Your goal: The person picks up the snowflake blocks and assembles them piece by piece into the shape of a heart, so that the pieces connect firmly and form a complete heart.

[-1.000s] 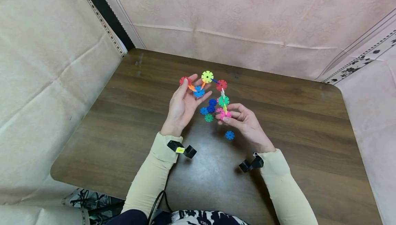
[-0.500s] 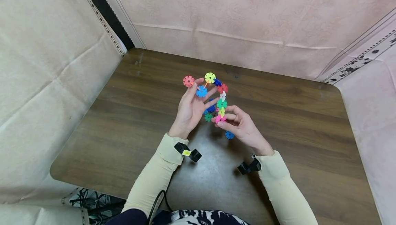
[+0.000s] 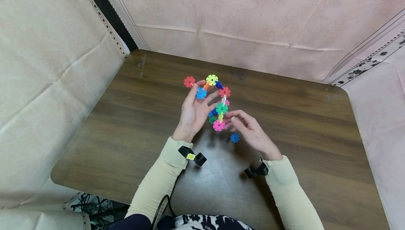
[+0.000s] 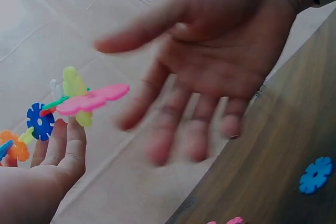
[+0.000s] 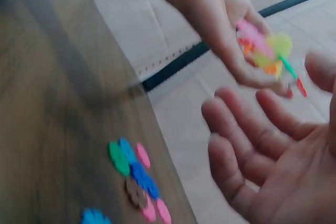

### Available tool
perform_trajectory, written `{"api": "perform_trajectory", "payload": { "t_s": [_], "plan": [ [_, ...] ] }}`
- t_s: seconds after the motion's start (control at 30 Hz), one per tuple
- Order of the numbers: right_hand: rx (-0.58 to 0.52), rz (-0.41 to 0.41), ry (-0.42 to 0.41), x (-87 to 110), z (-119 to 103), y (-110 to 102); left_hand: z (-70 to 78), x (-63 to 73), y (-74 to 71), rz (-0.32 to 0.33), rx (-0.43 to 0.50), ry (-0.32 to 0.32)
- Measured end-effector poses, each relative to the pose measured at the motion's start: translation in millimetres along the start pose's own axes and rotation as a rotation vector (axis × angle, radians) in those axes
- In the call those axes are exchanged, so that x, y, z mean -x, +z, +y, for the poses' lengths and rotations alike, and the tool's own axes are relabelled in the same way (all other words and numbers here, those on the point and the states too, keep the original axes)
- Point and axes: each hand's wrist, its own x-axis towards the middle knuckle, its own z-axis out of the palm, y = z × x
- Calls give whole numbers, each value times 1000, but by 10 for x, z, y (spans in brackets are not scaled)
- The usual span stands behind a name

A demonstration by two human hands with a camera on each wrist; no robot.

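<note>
My left hand (image 3: 193, 115) holds a curved chain of plastic snowflake discs by its left part, thumb and index finger near a blue disc (image 3: 201, 93). A red disc (image 3: 189, 81) ends the chain on the left. From a yellow disc (image 3: 212, 80) it bends down through another red disc (image 3: 224, 91) and a green disc (image 3: 222, 108) to a pink disc (image 3: 219, 125). My right hand (image 3: 253, 133) is beside that lower end, fingers loosely bent. In the left wrist view, the right hand (image 4: 220, 56) shows blurred and apart from the pink disc (image 4: 94, 99).
Loose discs lie on the brown wooden table (image 3: 300, 128) beneath the hands, including a green one (image 5: 118, 158), a brown one (image 5: 135, 192) and several pink and blue ones. A single blue disc (image 3: 235, 138) lies nearer the body. Pale cloth (image 3: 253, 19) hangs behind the table.
My right thumb and fingers have let go of the pink end disc and moved slightly apart from it. The chain has shifted left and down, held by my left hand.
</note>
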Motion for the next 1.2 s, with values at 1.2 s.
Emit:
{"api": "perform_trajectory", "payload": {
  "t_s": [1.2],
  "plan": [
    [113,230,-10,81,-154,176,117,-33,21,198,61,181]
  ]
}}
